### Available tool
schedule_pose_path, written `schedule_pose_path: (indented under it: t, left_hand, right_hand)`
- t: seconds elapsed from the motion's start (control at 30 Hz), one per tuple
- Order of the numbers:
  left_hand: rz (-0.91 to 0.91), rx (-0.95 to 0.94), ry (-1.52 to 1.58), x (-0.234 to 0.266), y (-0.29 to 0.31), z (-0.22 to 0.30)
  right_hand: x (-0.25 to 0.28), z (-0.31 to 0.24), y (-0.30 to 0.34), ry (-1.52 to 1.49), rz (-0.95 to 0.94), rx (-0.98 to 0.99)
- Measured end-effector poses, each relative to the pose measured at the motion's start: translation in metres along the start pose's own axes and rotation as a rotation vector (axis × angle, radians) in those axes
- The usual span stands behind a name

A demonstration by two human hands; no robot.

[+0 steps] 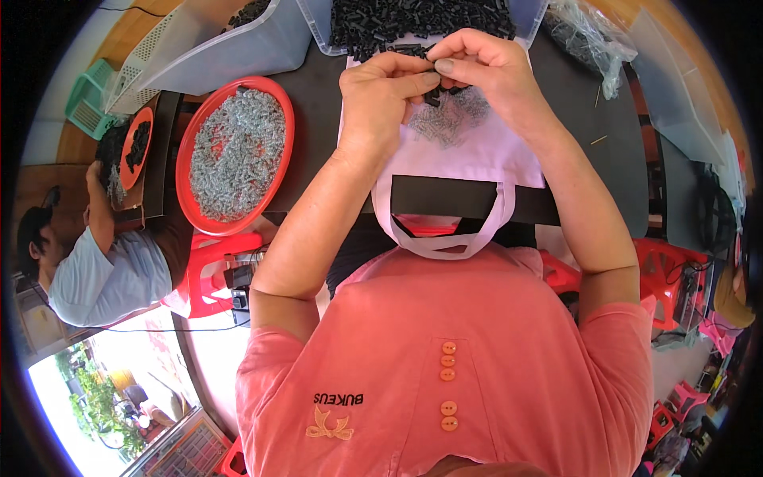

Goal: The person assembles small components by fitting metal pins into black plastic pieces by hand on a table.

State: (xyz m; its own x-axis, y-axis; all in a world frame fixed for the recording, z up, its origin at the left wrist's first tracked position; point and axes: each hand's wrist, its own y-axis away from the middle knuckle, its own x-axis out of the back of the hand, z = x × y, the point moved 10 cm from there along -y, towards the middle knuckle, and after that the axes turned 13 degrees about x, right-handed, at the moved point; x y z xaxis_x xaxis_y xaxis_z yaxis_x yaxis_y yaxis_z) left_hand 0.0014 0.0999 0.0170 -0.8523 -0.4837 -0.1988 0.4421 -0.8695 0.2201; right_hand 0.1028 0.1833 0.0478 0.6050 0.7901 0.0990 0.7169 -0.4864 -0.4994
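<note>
My left hand (377,91) and my right hand (493,70) meet over a pale lavender cloth tote bag (509,159) spread on the dark table. Thumbs and index fingers of both are pinched close together, fingertips nearly touching. Whatever they pinch is too small and hidden to make out. Right under the fingers lie a few small black tubular pieces (433,98). A loose heap of small metal springs (449,119) rests on the cloth just below them. Beyond my hands, a clear plastic bin (319,24) holds a mass of similar black pieces.
A red round tray (184,171) full of springs stands to my left. Behind it is another translucent bin (230,60). A clear plastic bag (592,44) with dark contents lies at the far right. Further left, another person (111,270) sits reaching toward an orange tray (137,147).
</note>
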Motion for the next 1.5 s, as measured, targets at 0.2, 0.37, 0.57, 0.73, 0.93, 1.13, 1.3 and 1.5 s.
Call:
schedule_pose_path:
  t: [0.2, 0.37, 0.57, 0.73, 0.93, 1.13, 1.3, 1.5]
  left_hand:
    - [0.011, 0.020, 0.018, -0.003, 0.003, 0.001]
    - [0.002, -0.005, 0.023, -0.003, 0.004, 0.003]
    - [0.009, 0.020, 0.100, 0.002, 0.000, -0.003]
    - [-0.046, 0.022, 0.129, -0.002, 0.000, -0.003]
    - [-0.085, 0.020, 0.128, -0.005, -0.003, -0.004]
    - [-0.097, 0.001, 0.081, -0.009, -0.001, -0.002]
    - [-0.121, -0.011, 0.082, -0.014, 0.000, -0.001]
    - [-0.123, -0.026, 0.014, -0.016, 0.001, -0.001]
  right_hand:
    - [0.003, -0.002, 0.000, -0.032, 0.034, 0.016]
    - [0.003, -0.008, 0.002, -0.033, 0.058, 0.037]
    - [0.000, -0.003, 0.004, 0.001, 0.042, 0.086]
    - [0.005, -0.011, 0.004, 0.049, 0.112, 0.074]
    - [0.005, -0.016, 0.006, 0.106, 0.134, 0.098]
    - [0.005, -0.018, 0.005, 0.127, 0.138, 0.160]
    - [0.006, -0.022, 0.005, 0.187, 0.122, 0.200]
    - [0.004, -0.022, 0.006, 0.197, 0.119, 0.188]
